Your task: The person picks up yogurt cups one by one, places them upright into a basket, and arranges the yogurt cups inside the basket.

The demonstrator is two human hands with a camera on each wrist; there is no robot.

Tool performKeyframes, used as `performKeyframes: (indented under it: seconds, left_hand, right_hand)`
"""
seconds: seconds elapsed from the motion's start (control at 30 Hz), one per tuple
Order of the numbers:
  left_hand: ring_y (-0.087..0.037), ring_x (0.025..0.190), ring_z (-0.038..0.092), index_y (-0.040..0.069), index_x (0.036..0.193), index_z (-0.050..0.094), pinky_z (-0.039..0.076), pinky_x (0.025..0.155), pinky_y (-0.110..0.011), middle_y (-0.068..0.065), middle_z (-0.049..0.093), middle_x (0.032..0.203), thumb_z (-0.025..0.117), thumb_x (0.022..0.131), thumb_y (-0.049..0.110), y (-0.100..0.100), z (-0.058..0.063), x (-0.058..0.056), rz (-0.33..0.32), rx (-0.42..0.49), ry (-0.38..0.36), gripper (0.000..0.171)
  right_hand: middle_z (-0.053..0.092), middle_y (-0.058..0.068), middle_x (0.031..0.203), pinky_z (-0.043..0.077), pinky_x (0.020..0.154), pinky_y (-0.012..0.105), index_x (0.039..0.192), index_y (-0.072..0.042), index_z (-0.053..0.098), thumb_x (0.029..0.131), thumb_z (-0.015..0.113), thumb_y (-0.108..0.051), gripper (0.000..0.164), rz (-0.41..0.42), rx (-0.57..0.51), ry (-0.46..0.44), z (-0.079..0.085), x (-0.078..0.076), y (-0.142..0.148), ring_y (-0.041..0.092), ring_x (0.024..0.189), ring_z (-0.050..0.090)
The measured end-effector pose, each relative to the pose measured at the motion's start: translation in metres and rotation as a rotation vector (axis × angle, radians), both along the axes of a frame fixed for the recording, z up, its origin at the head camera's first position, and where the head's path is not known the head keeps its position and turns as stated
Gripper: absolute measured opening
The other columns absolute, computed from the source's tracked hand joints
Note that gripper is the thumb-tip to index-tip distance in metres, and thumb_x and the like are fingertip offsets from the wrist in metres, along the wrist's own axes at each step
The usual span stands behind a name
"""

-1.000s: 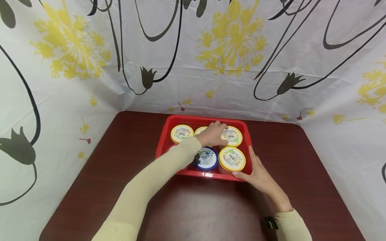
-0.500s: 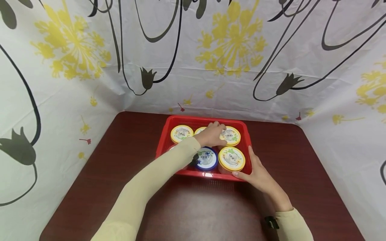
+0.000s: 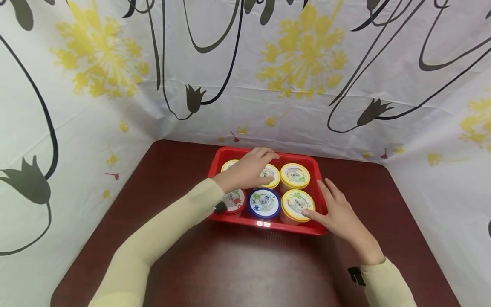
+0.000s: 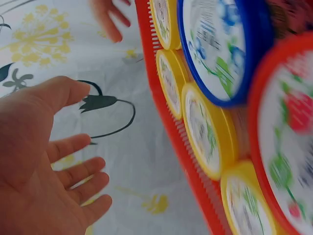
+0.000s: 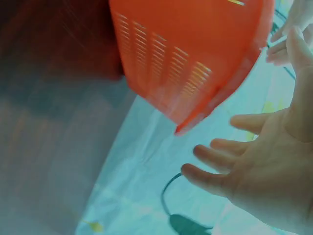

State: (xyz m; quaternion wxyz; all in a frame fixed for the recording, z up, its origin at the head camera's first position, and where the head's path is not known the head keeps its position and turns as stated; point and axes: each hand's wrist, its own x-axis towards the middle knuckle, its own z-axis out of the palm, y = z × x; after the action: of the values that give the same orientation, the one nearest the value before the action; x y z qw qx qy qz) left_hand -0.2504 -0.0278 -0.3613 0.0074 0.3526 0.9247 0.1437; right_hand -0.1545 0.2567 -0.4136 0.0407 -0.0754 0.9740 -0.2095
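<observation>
A red plastic basket (image 3: pixel 299 229) holds several round lidded tubs. In the back row are yellow-lidded tubs, the right one (image 3: pixel 295 175) in full view. The front row has a red-lidded tub (image 3: pixel 236 199), a blue-lidded tub (image 3: pixel 264 203) and another yellow-lidded tub (image 3: pixel 296 204). My left hand (image 3: pixel 247 169) hovers with spread fingers over the back row, partly covering the middle and left tubs; its wrist view shows nothing in it. Beside the basket's right side, my right hand (image 3: pixel 341 217) is spread too, its thumb overlapping the front-right tub in the head view.
The basket stands toward the back of a dark reddish-brown table (image 3: pixel 184 256). A white cloth (image 3: pixel 245 102) with yellow flowers and dark stems hangs behind the table and along both sides. A small black clip (image 3: pixel 356 276) sits at the right cuff.
My left hand has let go of the back-right tub and moved left. My right hand has come off the basket's right corner, slightly outward and up. The head view has shifted slightly.
</observation>
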Motion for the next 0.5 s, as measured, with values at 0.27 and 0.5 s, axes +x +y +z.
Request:
performKeyframes:
  seconds: [0.27, 0.5]
  left_hand:
    - [-0.023, 0.152, 0.023, 0.028, 0.156, 0.027, 0.029, 0.123, -0.044, -0.001, 0.026, 0.163, 0.073, 0.084, 0.05, -0.036, -0.009, 0.029, -0.038, -0.106, 0.052, 0.088]
    - [-0.025, 0.156, 0.012, 0.035, 0.158, 0.016, 0.021, 0.125, -0.051, 0.003, 0.011, 0.169, 0.065, 0.085, 0.061, -0.055, -0.028, 0.043, -0.074, -0.129, 0.004, 0.093]
  right_hand:
    - [0.016, 0.017, 0.165, 0.032, 0.11, 0.071, 0.16, -0.02, 0.014, 0.078, 0.068, -0.068, 0.109, 0.145, 0.075, 0.126, 0.005, -0.016, -0.023, 0.047, 0.145, 0.025]
    - [0.02, 0.012, 0.164, 0.027, 0.116, 0.065, 0.159, -0.028, 0.017, 0.082, 0.063, -0.07, 0.1, 0.29, 0.132, 0.218, 0.003, -0.021, -0.047, 0.042, 0.147, 0.027]
